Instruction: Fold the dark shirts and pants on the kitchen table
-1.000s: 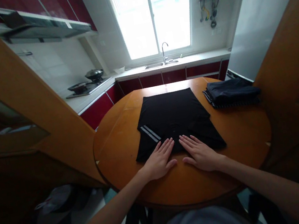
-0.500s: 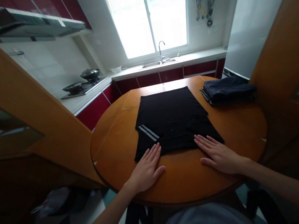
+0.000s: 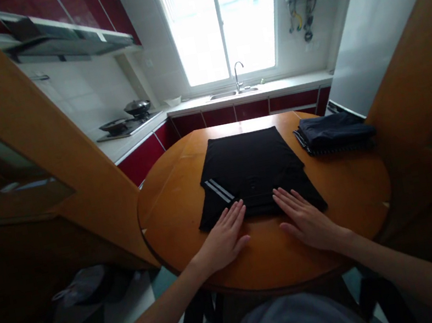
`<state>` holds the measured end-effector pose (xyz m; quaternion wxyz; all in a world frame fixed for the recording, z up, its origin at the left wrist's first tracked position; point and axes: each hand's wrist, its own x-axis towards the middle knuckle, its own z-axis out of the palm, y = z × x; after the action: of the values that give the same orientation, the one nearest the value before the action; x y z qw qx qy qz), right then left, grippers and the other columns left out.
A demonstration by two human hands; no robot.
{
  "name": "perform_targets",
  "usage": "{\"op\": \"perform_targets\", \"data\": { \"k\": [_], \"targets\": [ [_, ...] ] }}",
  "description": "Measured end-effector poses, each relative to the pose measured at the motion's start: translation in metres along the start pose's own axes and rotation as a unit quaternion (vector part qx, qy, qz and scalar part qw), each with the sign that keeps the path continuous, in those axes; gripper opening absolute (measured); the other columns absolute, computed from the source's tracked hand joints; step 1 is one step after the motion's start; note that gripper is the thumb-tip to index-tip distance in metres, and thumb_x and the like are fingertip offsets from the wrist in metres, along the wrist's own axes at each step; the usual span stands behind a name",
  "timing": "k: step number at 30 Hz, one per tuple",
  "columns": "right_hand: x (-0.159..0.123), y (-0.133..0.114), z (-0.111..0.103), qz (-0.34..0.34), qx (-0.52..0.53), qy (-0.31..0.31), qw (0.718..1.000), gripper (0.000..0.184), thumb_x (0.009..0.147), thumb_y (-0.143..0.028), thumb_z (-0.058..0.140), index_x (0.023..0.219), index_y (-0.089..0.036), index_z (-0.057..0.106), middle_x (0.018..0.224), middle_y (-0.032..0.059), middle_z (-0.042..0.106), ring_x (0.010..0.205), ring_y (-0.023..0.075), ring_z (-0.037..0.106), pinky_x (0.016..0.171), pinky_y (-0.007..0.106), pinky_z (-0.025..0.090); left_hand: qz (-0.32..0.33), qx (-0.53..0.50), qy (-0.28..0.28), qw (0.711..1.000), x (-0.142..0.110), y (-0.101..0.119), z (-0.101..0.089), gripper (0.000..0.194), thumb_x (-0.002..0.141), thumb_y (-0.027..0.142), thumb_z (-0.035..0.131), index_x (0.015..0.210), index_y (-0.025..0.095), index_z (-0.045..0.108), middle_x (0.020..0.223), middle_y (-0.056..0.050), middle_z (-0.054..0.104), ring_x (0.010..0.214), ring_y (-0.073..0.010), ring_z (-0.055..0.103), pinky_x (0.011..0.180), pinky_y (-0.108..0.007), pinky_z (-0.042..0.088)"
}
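Observation:
A black garment (image 3: 251, 161), perhaps a shirt, lies spread flat and partly folded on the round wooden table (image 3: 175, 213). Two pale stripes cross its left part on a slant. My left hand (image 3: 226, 237) rests flat with its fingertips on the garment's near edge, just below the stripes. On the same edge, farther right, the fingers of my right hand (image 3: 305, 218) lie stretched out on the cloth. Both hands are open, palms down, with the thumbs apart and pointing inward.
A stack of folded dark clothes (image 3: 334, 132) sits at the table's right back edge. Behind the table run a counter with a sink (image 3: 225, 95) and a stove with pans (image 3: 137, 107). Wooden door frames (image 3: 87, 167) stand close on the left and right.
My hands have moved closer together along the garment's near edge, fingers still flat on it. The whole view has shifted slightly. The folded stack has stayed in place.

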<state>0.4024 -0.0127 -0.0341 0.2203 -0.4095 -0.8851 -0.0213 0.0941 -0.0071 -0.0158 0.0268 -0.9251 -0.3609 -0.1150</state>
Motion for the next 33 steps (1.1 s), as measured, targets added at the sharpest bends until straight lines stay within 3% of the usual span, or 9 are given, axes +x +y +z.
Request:
{"op": "perform_targets", "data": {
  "k": [5, 10, 15, 21, 24, 27, 33],
  "targets": [
    [0.027, -0.014, 0.019, -0.008, 0.038, -0.051, 0.998, 0.069, 0.101, -0.038, 0.045, 0.16, -0.017, 0.017, 0.164, 0.0119, 0.024, 0.152, 0.0238, 0.018, 0.124, 0.05, 0.022, 0.011, -0.047, -0.035, 0.998, 0.037, 0.011, 0.018, 0.071, 0.104, 0.052, 0.035, 0.162, 0.021, 0.008, 0.167, -0.011, 0.015, 0.154, -0.0241, 0.01, 0.124, -0.046, 0.02],
    [0.017, -0.013, 0.017, -0.014, 0.067, -0.09, 0.994, 0.062, 0.103, -0.035, 0.041, 0.16, -0.023, 0.021, 0.164, 0.0067, 0.023, 0.153, 0.0237, 0.014, 0.124, 0.052, 0.022, 0.015, -0.06, -0.067, 0.996, 0.028, 0.009, 0.018, 0.072, 0.102, 0.052, 0.04, 0.162, 0.024, 0.011, 0.168, -0.009, 0.006, 0.154, -0.0271, 0.003, 0.124, -0.049, 0.017],
    [0.015, -0.016, 0.013, -0.012, 0.071, -0.088, 0.994, 0.061, 0.101, -0.032, 0.042, 0.159, -0.018, 0.026, 0.164, 0.0079, 0.025, 0.153, 0.0246, 0.016, 0.124, 0.051, 0.023, 0.026, -0.066, -0.076, 0.995, 0.026, 0.007, 0.014, 0.075, 0.101, 0.054, 0.043, 0.162, 0.022, 0.012, 0.168, -0.009, 0.005, 0.154, -0.0267, 0.003, 0.125, -0.046, 0.015],
    [0.04, -0.011, 0.008, 0.011, 0.103, -0.052, 0.993, 0.046, 0.104, -0.031, 0.033, 0.141, -0.015, 0.057, 0.148, 0.0115, 0.053, 0.143, 0.0222, 0.041, 0.12, 0.045, 0.033, -0.027, -0.068, -0.028, 0.997, 0.038, 0.005, 0.02, 0.067, 0.105, 0.05, 0.031, 0.16, 0.015, 0.018, 0.165, -0.011, 0.02, 0.154, -0.0196, 0.011, 0.125, -0.042, 0.017],
    [0.055, -0.005, 0.009, -0.009, 0.081, -0.035, 0.996, 0.051, 0.103, -0.035, 0.038, 0.148, -0.013, 0.046, 0.156, 0.0127, 0.042, 0.149, 0.0232, 0.03, 0.122, 0.047, 0.029, -0.04, -0.052, -0.026, 0.998, 0.046, -0.001, 0.023, 0.07, 0.104, 0.055, 0.033, 0.159, 0.014, 0.021, 0.165, -0.013, 0.021, 0.154, -0.0218, 0.013, 0.125, -0.044, 0.016],
    [0.057, -0.001, 0.018, -0.028, 0.056, -0.061, 0.996, 0.067, 0.1, -0.043, 0.046, 0.157, -0.011, 0.03, 0.161, 0.0146, 0.03, 0.151, 0.0251, 0.022, 0.123, 0.049, 0.025, -0.033, -0.047, -0.046, 0.997, 0.049, -0.007, 0.023, 0.074, 0.102, 0.06, 0.034, 0.159, 0.015, 0.022, 0.165, -0.013, 0.022, 0.154, -0.0227, 0.015, 0.124, -0.044, 0.017],
    [0.041, 0.006, 0.026, -0.001, 0.021, -0.078, 0.997, 0.065, 0.101, -0.042, 0.042, 0.157, -0.012, 0.029, 0.161, 0.0145, 0.03, 0.151, 0.0246, 0.022, 0.123, 0.05, 0.022, -0.032, -0.041, -0.052, 0.997, 0.042, -0.018, 0.026, 0.075, 0.102, 0.06, 0.033, 0.161, 0.018, 0.015, 0.166, -0.012, 0.018, 0.154, -0.0233, 0.014, 0.124, -0.043, 0.017]
  ]
}}
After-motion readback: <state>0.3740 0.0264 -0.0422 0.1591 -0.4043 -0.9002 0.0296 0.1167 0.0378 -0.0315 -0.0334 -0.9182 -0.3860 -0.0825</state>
